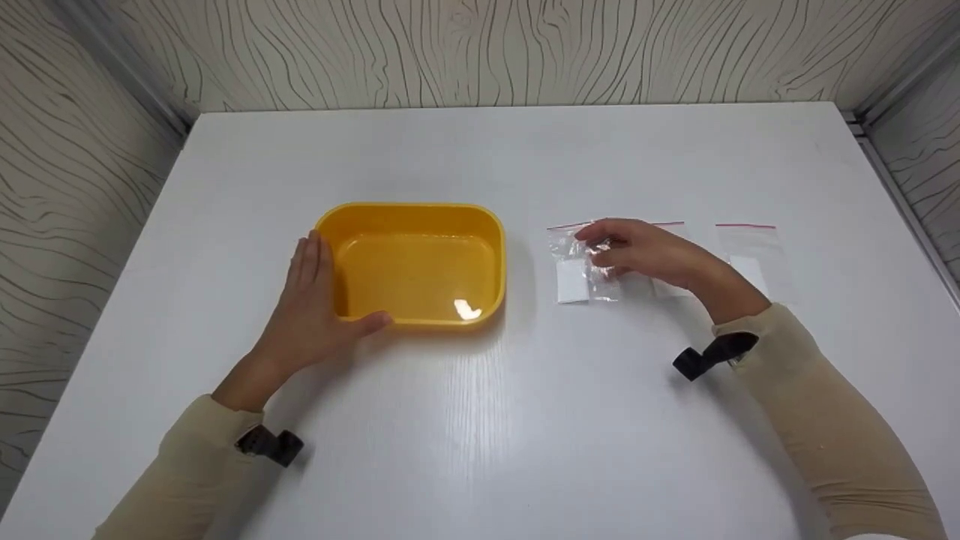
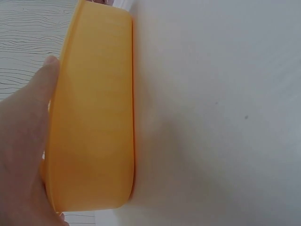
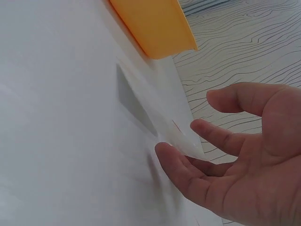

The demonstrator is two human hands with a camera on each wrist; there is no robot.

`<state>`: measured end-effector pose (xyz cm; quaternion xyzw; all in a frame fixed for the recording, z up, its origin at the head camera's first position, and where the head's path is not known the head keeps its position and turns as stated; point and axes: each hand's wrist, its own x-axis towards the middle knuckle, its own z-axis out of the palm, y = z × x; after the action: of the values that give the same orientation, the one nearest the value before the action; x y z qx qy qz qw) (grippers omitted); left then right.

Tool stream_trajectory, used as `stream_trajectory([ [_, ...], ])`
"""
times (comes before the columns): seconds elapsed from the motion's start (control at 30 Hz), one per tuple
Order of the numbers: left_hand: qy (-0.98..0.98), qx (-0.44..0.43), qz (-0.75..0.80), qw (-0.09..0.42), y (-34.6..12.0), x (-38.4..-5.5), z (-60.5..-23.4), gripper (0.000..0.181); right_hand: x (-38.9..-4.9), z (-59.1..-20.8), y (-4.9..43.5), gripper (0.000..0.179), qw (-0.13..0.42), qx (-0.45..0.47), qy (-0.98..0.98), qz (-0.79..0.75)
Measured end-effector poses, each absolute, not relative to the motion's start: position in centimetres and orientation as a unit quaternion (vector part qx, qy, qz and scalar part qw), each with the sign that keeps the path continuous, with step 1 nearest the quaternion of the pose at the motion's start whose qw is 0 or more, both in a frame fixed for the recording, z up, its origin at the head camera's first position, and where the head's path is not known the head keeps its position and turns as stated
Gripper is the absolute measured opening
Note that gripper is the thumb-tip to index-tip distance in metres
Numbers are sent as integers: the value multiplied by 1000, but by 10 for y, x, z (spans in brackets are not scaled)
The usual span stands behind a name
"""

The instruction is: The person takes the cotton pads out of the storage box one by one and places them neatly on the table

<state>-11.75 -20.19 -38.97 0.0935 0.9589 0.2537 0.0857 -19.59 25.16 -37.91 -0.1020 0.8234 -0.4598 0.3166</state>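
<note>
A yellow rectangular basin [image 1: 417,281] stands on the white table. My left hand [image 1: 304,315] rests along its left side, fingers at the left rim and thumb over the near rim. In the left wrist view the basin's outer wall [image 2: 94,108] fills the space beside that hand. My right hand [image 1: 645,259] is over a clear zip bag [image 1: 572,281] with a white insert. The right wrist view shows the bag [image 3: 157,106] tilted up from the table, its edge at loosely bent fingers [image 3: 181,176]. The fingertips stand apart; no firm pinch shows.
Another zip bag [image 1: 670,287] lies partly hidden under the right hand. Farther right is one more zip bag [image 1: 748,247] with a white insert. Patterned wall panels [image 1: 450,52] border the table's far edge and sides. The basin is left of the bags.
</note>
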Motion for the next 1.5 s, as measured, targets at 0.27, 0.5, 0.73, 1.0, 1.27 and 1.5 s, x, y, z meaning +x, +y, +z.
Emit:
stream_trajectory([
  [0.27, 959, 93, 255, 82, -202, -117, -390, 131, -191, -378, 258, 45, 311, -103, 815, -478],
  [0.5, 960, 92, 252, 87, -203, -116, -390, 131, -188, -374, 262, 44, 316, -99, 817, -473],
  [0.73, 959, 87, 255, 84, -203, -115, -390, 130, -186, -373, 262, 46, 320, -101, 823, -459],
  [1.0, 959, 89, 254, 83, -203, -114, -390, 130, -183, -368, 263, 47, 313, -96, 838, -437],
  [1.27, 959, 87, 253, 88, -203, -115, -388, 131, -182, -362, 268, 48, 308, -93, 848, -421],
  [1.5, 958, 96, 254, 88, -201, -118, -383, 133, -180, -358, 276, 49, 298, -98, 852, -419],
])
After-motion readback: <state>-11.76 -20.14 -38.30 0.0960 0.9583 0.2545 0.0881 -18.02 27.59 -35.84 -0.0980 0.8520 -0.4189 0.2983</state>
